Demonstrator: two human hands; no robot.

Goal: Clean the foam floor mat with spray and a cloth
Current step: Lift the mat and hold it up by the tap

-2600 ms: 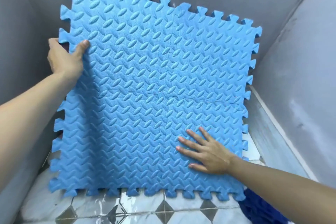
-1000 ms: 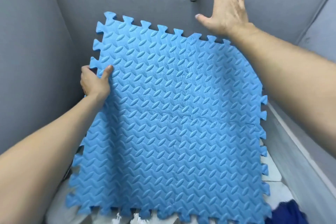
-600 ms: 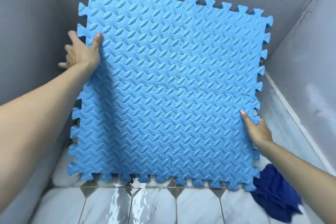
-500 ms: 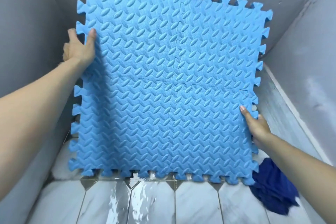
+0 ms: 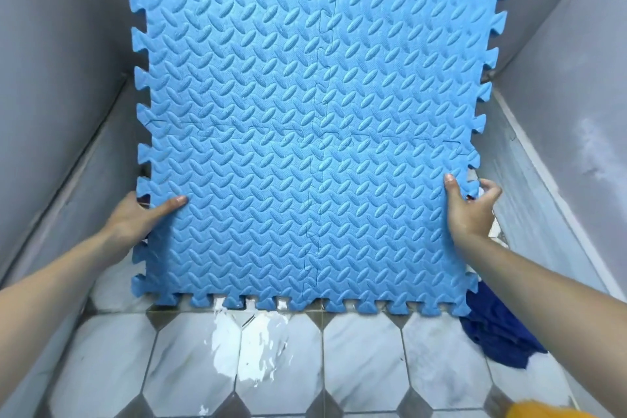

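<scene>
Foam floor mat [image 5: 315, 132] fills most of my view: one sheet, built from four interlocking blue tiles whose seams cross near its middle, with jigsaw teeth along every edge and a raised leaf-like pattern over its face. I see it held upright in the corner between the grey walls [image 5: 51, 78], its lower edge at or just above the floor [image 5: 366, 363]; I cannot tell whether it touches. That floor is pale marble-look tile with small dark diamonds, and one wet, shiny patch sits below the mat's lower edge. One dark blue cloth [image 5: 495, 332] lies crumpled on the floor at the mat's lower right corner, partly behind it. Two hands hold the mat low on its sides: my left hand [image 5: 135, 214] grips the left edge, thumb on the front, the other fingers hidden behind; my right hand [image 5: 470, 207] grips the right edge, thumb on the front, fingers curled round the teeth.
</scene>
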